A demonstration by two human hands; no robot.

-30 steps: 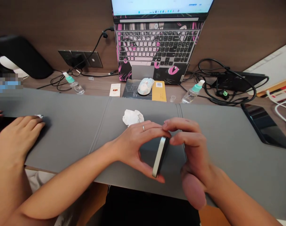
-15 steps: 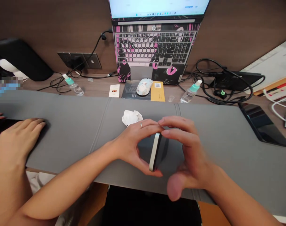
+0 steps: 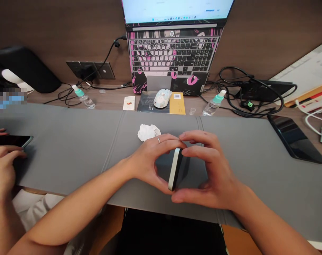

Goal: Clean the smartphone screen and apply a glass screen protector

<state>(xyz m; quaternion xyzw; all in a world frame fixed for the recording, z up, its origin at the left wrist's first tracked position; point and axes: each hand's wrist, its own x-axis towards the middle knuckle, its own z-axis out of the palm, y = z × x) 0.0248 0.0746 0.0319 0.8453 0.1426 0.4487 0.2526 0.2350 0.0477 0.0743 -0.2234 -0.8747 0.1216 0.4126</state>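
A phone (image 3: 174,170) stands on its long edge, tilted, above the grey desk mat, its pale side rim facing me. My left hand (image 3: 157,161) grips it by its two ends, fingers at the far end and thumb beneath the near end. From the other side, my right hand (image 3: 214,170) has its fingertips at the far end and its thumb at the near end, so both hands frame the phone. A crumpled white tissue (image 3: 148,132) lies just beyond my left hand. The phone's screen is turned out of sight.
A laptop (image 3: 171,53) leans at the back, with a mouse (image 3: 162,98) on a booklet below it. Spray bottles (image 3: 213,103) stand either side. A black tablet (image 3: 296,138) lies right, near coiled cables (image 3: 252,92). At left, another person's hand (image 3: 3,166) touches a phone (image 3: 12,141).
My right thumb has swung in from apart to the phone's near end. The other person's hand at left has drawn back, uncovering more of their phone.
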